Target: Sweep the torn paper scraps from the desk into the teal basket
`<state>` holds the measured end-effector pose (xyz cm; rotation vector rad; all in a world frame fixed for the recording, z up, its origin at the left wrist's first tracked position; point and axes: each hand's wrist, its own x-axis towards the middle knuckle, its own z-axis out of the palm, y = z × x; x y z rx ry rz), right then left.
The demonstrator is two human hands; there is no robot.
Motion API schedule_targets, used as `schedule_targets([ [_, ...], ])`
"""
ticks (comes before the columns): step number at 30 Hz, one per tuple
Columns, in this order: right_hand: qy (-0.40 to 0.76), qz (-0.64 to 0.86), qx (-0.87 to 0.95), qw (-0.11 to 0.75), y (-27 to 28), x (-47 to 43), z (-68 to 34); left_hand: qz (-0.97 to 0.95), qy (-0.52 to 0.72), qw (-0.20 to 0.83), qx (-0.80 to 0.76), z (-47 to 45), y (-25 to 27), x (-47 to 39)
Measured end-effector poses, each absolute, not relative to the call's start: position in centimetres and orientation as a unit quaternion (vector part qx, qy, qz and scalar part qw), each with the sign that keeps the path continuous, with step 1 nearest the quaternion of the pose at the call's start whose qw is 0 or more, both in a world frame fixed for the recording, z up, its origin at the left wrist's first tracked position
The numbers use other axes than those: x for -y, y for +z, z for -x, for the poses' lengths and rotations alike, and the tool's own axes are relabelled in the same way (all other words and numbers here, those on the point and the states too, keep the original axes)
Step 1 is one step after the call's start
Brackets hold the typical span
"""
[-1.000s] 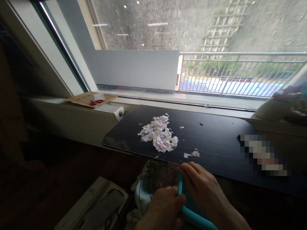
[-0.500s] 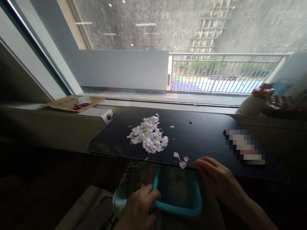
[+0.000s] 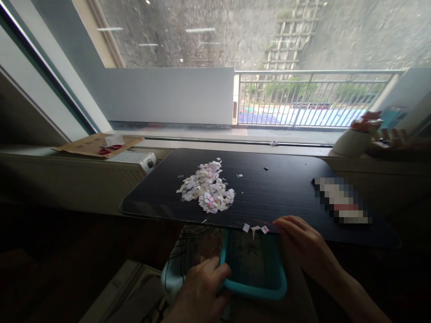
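Note:
My left hand (image 3: 207, 280) is closed on the left rim of a teal plastic container (image 3: 256, 289), held under the table's front edge. At that edge, my right hand (image 3: 298, 231) is closed with its fingertips together on the tabletop. A thin, pinkish see-through strip (image 3: 264, 223) reaches left from those fingertips; its kind is unclear. Small paper scraps (image 3: 265, 229) lie on the edge just above the container, and one piece tips over it. Further left on the dark table (image 3: 276, 193) is a heap of cut paper bits (image 3: 210, 190). The container's bottom is dim.
A pixelated flat object (image 3: 341, 202) lies on the table's right side. Red-handled scissors (image 3: 109, 149) rest on a brown paper envelope (image 3: 84, 144) above the radiator (image 3: 134, 160). A white pot (image 3: 350, 141) stands on the sill at right. A few loose scraps lie mid-table.
The scraps near my right hand have slid toward the table's front edge, and one now hangs over it. The container has shifted slightly right in view with my left hand.

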<state>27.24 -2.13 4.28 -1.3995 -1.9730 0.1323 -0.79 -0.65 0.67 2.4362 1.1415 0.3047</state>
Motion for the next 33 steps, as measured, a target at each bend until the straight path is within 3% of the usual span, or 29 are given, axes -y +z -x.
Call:
schedule_targets([
  [22, 0.043, 0.541, 0.759, 0.359, 4.0, 4.2, -25.9, -0.871, 0.12, 0.211, -0.427, 1.1, 1.0, 0.8],
  [33, 0.107, 0.552, 0.758, 0.329, 4.6, 3.5, -27.2, -0.871, 0.112, 0.219, -0.424, 1.1, 0.9, 0.9],
])
